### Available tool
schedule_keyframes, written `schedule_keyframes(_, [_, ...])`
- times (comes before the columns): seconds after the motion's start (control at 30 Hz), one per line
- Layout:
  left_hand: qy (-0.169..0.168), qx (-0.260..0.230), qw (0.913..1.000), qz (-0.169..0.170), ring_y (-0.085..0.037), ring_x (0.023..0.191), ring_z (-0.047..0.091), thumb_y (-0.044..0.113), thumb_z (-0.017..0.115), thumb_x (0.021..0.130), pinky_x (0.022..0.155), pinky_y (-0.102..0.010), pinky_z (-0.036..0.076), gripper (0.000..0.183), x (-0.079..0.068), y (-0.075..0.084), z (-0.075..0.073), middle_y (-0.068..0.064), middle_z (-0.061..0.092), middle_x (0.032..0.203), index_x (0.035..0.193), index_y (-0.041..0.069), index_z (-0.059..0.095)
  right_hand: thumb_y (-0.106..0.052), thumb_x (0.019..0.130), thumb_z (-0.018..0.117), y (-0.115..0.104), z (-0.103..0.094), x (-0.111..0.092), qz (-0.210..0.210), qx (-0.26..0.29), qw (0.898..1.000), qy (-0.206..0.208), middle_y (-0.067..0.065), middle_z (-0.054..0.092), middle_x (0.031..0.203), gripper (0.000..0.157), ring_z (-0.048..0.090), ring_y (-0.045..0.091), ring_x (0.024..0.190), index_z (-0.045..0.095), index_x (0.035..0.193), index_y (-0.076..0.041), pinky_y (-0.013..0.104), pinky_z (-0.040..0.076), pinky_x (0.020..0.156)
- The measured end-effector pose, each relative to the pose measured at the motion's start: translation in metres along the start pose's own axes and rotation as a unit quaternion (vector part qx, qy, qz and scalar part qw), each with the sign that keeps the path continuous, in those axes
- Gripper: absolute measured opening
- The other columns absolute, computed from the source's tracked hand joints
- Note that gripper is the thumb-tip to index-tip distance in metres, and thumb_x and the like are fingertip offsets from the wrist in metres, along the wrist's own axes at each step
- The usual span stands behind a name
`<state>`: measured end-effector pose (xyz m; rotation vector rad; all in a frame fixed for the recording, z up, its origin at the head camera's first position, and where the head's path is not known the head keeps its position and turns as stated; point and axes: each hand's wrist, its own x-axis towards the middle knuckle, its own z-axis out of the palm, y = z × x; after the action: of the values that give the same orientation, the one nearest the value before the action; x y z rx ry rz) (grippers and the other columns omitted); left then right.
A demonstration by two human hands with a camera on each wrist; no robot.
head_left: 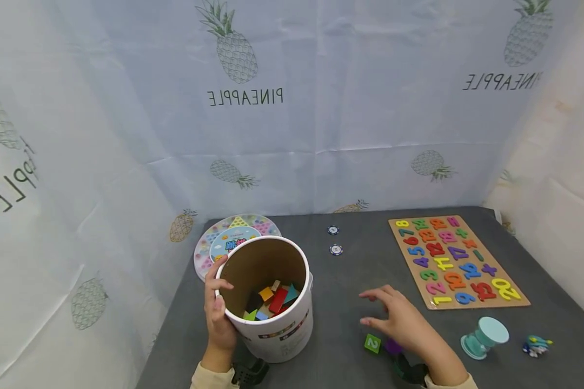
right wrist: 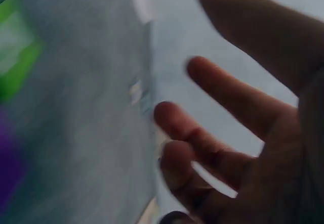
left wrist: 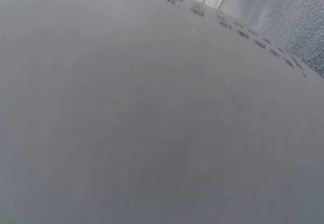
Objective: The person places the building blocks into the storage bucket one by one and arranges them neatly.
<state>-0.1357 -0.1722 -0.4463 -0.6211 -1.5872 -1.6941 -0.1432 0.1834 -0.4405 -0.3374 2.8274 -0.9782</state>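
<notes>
A white bucket point(head_left: 287, 335) with colored wooden blocks point(head_left: 278, 300) inside stands left of center in the head view. On its left rim is my left hand point(head_left: 218, 319), gripping with fingers bent over the edge. The bucket's pale wall point(left wrist: 162, 113) fills most of the left wrist view. My right hand point(head_left: 400, 319) hovers above the table with thumb and fingers apart, holding nothing. Just below it lie a green block point(head_left: 372, 343) marked 2 and a purple block point(head_left: 393, 347), partly hidden by the hand. The right wrist view is blurred but shows the spread fingers point(right wrist: 223, 97).
Behind the bucket lies a round patterned game board point(head_left: 204, 248). Two poker chips, one nearer point(head_left: 336, 249) and one farther point(head_left: 333, 230), lie mid-table. To the right are a wooden number board point(head_left: 459, 262), a teal cup-shaped piece point(head_left: 484, 337) and a small blue figurine point(head_left: 536, 346).
</notes>
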Motion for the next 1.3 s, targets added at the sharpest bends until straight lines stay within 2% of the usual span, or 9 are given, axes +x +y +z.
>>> schedule_keyframes(0.1, [0.003,0.002,1.0000,-0.001,-0.048,0.124,0.029,0.018,0.025,0.094,0.099,-0.042,0.030,0.029,0.000,0.000,0.000,-0.033,0.027,0.142,0.095,-0.002,0.046,-0.039,0.065,0.085,0.031,0.013,-0.011,0.044,-0.039,0.997,-0.050,0.001,0.051,0.105,0.055,0.052,0.016,0.087,0.064,0.114,-0.026,0.040,0.045,0.073])
schedule_keyframes(0.23, [0.003,0.000,1.0000,-0.006,-0.047,0.125,0.028,0.018,0.026,0.094,0.099,-0.042,0.029,0.029,-0.001,0.000,0.000,-0.032,0.027,0.143,0.095,-0.002,0.046,-0.034,0.062,0.087,0.053,0.029,-0.019,0.066,-0.048,0.996,-0.042,0.001,0.047,0.104,0.048,0.049,0.013,0.081,0.066,0.105,-0.028,0.036,0.044,0.071])
schedule_keyframes(0.37, [-0.001,-0.008,0.9999,-0.009,-0.048,0.124,0.028,0.018,0.025,0.093,0.099,-0.042,0.030,0.029,0.000,0.000,0.000,-0.032,0.026,0.144,0.096,-0.002,0.046,-0.026,0.065,0.086,0.055,0.036,-0.018,0.056,-0.047,0.997,-0.014,-0.001,0.047,0.095,0.036,0.046,0.012,0.074,0.067,0.095,-0.030,0.032,0.041,0.066])
schedule_keyframes(0.6, [-0.003,-0.012,0.9999,-0.007,-0.049,0.124,0.028,0.019,0.026,0.094,0.099,-0.041,0.031,0.029,-0.002,-0.002,0.001,-0.032,0.026,0.144,0.096,0.000,0.047,-0.022,0.068,0.084,0.044,0.027,-0.020,0.061,-0.075,0.995,-0.021,-0.008,0.049,0.074,0.028,0.044,0.011,0.066,0.068,0.090,-0.028,0.032,0.038,0.061])
schedule_keyframes(0.77, [-0.003,-0.009,0.9999,-0.004,-0.049,0.124,0.028,0.019,0.025,0.094,0.099,-0.041,0.031,0.029,-0.001,-0.001,-0.001,-0.032,0.026,0.143,0.096,-0.002,0.046,-0.020,0.071,0.083,0.009,-0.005,-0.017,0.047,-0.054,0.996,0.051,-0.005,0.055,0.084,0.028,0.051,0.010,0.072,0.071,0.097,-0.024,0.030,0.047,0.064])
schedule_keyframes(0.87, [0.001,-0.011,0.9999,-0.003,-0.049,0.124,0.028,0.019,0.025,0.094,0.098,-0.040,0.031,0.030,0.001,0.000,-0.004,-0.032,0.025,0.144,0.096,-0.002,0.045,-0.017,0.072,0.083,-0.025,-0.022,-0.006,-0.027,-0.012,0.991,0.129,-0.006,0.056,0.091,0.029,0.055,0.008,0.072,0.073,0.098,-0.024,0.024,0.050,0.064])
schedule_keyframes(0.97, [0.004,-0.017,0.9998,-0.002,-0.049,0.123,0.028,0.019,0.025,0.094,0.098,-0.040,0.032,0.029,0.001,0.000,-0.005,-0.032,0.025,0.144,0.096,-0.001,0.046,-0.013,0.072,0.082,-0.063,-0.033,0.007,-0.124,0.042,0.976,0.171,-0.009,0.057,0.099,0.032,0.058,0.005,0.073,0.073,0.100,-0.025,0.022,0.052,0.065])
schedule_keyframes(1.13, [-0.008,-0.018,0.9998,0.000,-0.050,0.124,0.028,0.019,0.025,0.093,0.099,-0.041,0.032,0.029,0.002,-0.001,-0.002,-0.033,0.025,0.144,0.097,-0.001,0.047,-0.008,0.075,0.079,-0.116,-0.037,0.026,-0.236,0.115,0.947,0.185,-0.011,0.058,0.108,0.028,0.060,0.003,0.090,0.074,0.098,-0.023,0.023,0.052,0.075])
schedule_keyframes(1.3, [-0.007,0.000,0.9999,0.008,-0.048,0.125,0.028,0.020,0.025,0.093,0.100,-0.042,0.032,0.031,0.002,0.000,0.000,-0.033,0.026,0.143,0.097,-0.002,0.046,-0.013,0.076,0.078,-0.146,-0.017,0.049,-0.257,0.159,0.937,0.172,-0.016,0.061,0.107,0.021,0.055,0.004,0.101,0.075,0.093,-0.024,0.028,0.050,0.082])
